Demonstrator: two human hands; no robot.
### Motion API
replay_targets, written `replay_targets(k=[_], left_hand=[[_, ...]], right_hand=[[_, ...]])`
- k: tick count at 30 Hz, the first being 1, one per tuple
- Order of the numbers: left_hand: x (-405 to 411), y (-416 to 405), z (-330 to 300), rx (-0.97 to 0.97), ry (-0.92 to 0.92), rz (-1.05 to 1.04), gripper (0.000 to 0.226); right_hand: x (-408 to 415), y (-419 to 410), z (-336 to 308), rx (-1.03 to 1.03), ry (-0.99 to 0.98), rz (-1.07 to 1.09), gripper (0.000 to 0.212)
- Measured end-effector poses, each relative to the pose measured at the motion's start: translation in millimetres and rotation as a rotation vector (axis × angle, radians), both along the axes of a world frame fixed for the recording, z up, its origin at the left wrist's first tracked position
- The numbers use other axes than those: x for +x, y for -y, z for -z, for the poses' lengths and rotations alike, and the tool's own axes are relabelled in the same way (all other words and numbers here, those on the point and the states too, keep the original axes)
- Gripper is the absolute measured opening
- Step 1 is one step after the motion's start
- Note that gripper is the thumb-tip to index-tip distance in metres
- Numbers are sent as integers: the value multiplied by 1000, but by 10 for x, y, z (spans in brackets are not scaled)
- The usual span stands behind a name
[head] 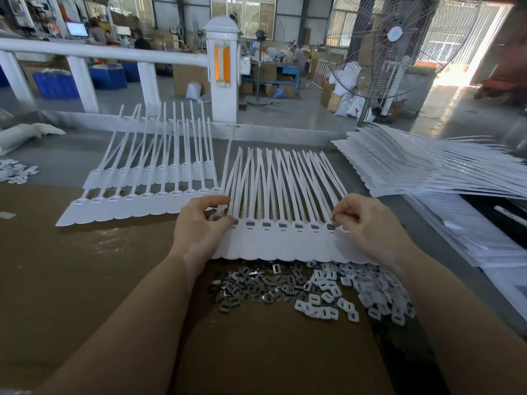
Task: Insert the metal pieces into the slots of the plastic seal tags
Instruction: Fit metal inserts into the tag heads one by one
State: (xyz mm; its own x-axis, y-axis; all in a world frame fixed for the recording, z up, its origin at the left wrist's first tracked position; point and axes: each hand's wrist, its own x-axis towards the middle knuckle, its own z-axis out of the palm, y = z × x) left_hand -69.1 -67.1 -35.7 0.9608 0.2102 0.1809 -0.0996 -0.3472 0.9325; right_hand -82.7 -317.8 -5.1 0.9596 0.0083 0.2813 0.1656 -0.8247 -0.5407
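Observation:
A strip of white plastic seal tags [285, 243] lies across the brown cardboard in front of me, its long tails fanning away. Several slots along its top hold dark metal pieces [267, 224]. My left hand [199, 226] curls over the strip's left end, fingers and thumb pinching the tag there. My right hand [368, 226] rests on the right end, with thumb and forefinger pinching a small metal piece [334, 220] at a slot. Below the strip sits a pile of loose metal pieces [256, 286].
A heap of white plastic caps [356, 292] lies right of the metal pile. Two more tag strips [137, 206] lie to the left. A tall stack of tag strips [413, 169] fills the right. A white railing [114, 52] and a fan [396, 38] stand beyond.

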Motion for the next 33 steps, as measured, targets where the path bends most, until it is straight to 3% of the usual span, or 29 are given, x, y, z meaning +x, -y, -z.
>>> replay_targets(k=[12,26,33], left_hand=[[-8,5,-6,-13,-8,2,30],[12,4,16,-42,-8,-10,28],[13,2,20,-43,-26,-14,29]], right_hand=[[-27,-38,-73,27,-93,-81,12],[-35,-63,45,-53,69,-47,15],[-11,-20,-6,10,-51,-91,20]])
